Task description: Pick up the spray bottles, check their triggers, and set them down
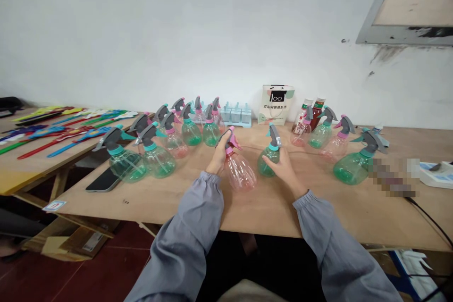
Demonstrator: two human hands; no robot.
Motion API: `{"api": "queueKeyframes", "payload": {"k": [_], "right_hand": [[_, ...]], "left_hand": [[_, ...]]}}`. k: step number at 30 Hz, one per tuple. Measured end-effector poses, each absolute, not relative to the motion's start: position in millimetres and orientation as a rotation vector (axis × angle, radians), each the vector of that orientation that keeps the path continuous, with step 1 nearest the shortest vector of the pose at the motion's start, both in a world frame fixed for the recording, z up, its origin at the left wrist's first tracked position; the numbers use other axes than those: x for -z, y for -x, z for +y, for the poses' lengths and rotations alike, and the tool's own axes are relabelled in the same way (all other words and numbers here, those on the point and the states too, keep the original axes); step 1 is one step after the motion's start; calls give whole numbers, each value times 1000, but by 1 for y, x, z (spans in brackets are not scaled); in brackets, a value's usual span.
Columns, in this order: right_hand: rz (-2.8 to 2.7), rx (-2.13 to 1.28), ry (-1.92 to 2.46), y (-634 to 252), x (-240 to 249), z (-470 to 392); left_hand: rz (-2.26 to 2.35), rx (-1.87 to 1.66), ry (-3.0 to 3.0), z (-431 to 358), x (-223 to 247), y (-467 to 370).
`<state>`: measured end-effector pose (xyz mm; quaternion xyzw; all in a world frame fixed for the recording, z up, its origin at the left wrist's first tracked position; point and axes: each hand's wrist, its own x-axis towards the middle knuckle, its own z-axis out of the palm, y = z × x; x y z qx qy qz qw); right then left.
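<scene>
My left hand (220,152) is wrapped round the grey and pink spray head of a clear pink spray bottle (241,172), which leans a little at the middle of the table. Just right of it, my right hand (283,166) holds a green spray bottle (268,163) with a grey and teal head, fingers against its right side. Several green and pink spray bottles stand on the left, the nearest being a green one (128,165). More stand on the right, with a green one (351,168) in front.
A black phone (103,180) lies at the table's left. Behind stand a paper bag (276,105), light-blue moulds (236,115) and red bottles (317,112). A cable (430,219) runs down the right edge. Colourful plastic strips (53,144) cover the left table.
</scene>
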<state>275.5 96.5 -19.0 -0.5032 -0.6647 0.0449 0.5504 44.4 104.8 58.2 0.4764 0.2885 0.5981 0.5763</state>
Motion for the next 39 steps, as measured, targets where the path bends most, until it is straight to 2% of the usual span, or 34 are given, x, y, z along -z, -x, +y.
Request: {"api": "queueKeyframes", "payload": {"k": [3, 9, 17, 27, 36, 39], "right_hand": [[-1574, -109, 1191, -275, 19, 97], [-1562, -111, 1191, -274, 21, 99], [-1577, -85, 1175, -276, 24, 102], [-1578, -55, 1187, -277, 26, 104], [-1570, -56, 1171, -278, 26, 107], [-1574, -72, 1167, -277, 27, 107]], "left_hand": [[605, -1451, -1124, 106, -57, -42], [604, -1339, -1172, 109, -53, -43], [550, -1455, -1291, 101, -59, -44], [1170, -1784, -1455, 127, -66, 37], [1316, -1896, -1579, 154, -46, 70], [1472, -1802, -1687, 145, -33, 76]]}}
